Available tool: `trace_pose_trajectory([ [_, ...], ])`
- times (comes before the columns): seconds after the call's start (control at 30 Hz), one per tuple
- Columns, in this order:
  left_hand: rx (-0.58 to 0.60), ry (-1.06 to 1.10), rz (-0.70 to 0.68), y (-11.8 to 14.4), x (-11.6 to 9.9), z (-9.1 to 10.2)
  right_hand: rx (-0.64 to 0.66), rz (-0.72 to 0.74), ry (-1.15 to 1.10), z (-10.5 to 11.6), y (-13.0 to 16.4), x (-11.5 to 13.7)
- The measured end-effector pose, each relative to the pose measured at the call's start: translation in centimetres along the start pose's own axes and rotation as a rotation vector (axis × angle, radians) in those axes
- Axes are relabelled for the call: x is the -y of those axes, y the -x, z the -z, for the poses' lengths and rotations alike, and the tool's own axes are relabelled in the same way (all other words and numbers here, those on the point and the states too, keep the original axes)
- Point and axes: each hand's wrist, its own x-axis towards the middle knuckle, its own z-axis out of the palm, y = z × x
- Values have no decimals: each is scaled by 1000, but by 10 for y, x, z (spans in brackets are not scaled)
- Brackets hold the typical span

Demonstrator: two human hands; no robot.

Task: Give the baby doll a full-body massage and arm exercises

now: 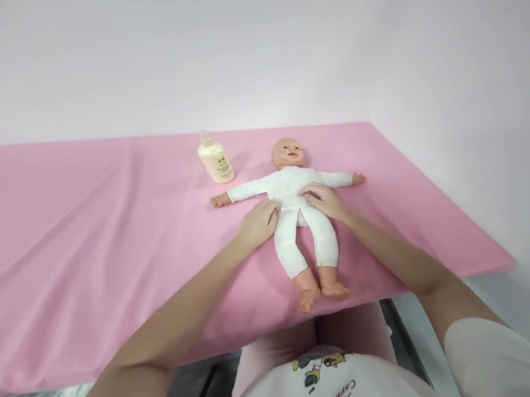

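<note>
baby doll (291, 190) on its back on the desk (129, 257), right of centre, head to the far side, feet by the near edge, arms spread left and right. torso and limbs white; cannot tell whether this is clothing or the doll's own body.

left hand (259, 222): fingers curled, knuckles at the left of the doll's waist, touching; cannot tell if anything is pinched. right hand (322, 200): partly open, fingers bent over the right of the belly; no firm hold seen.

step in hand, as judged: two-handed work on the doll's trunk, one hand each side. next move probably calls for light, even pressure from both sides, so the doll does not slide or twist on the fabric.

surface: pink cover, creased on the left, hanging over the near edge. lotion-type bottle (216, 163) with a clear top and small label, on the far part, left of the doll's head, apart from both hands.

room: plain white wall (184, 55) beyond the far edge; more white on the right; dark floor area, near left, too unclear to detail
</note>
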Motion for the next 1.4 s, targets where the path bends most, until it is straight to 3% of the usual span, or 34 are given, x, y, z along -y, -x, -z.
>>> trace_pose_trajectory([
  [0.07,164,126,260,20,-21,8,48,5,27,2,11,21],
  [0.13,351,324,386,39,-35,17,145,23,35,1,24,41],
  [0.2,508,603,401,53,-44,20,228,70,108,0,36,55],
  [0.37,791,1278,528,70,-50,0,191,34,195,-5,48,58],
  [0.53,1102,1694,364,82,-53,-18,215,68,239,-1,54,59],
  [0.6,1114,1795,366,83,-53,-17,218,140,227,3,58,66],
  [0.7,924,1881,489,82,-49,-12,242,249,180,8,65,74],
  [0.8,749,1902,553,82,-46,-8,327,447,104,9,70,76],
  [0.93,675,1865,537,83,-49,-6,378,694,67,0,78,76],
  [1.07,642,1834,516,82,-50,-8,388,707,135,-8,85,80],
  [1.17,689,1844,515,82,-48,-12,364,700,146,-10,88,81],
  [1.33,1001,1895,368,86,-48,-18,301,749,128,-13,90,78],
  [1.4,1007,1939,330,85,-49,-17,281,761,171,-12,89,78],
])
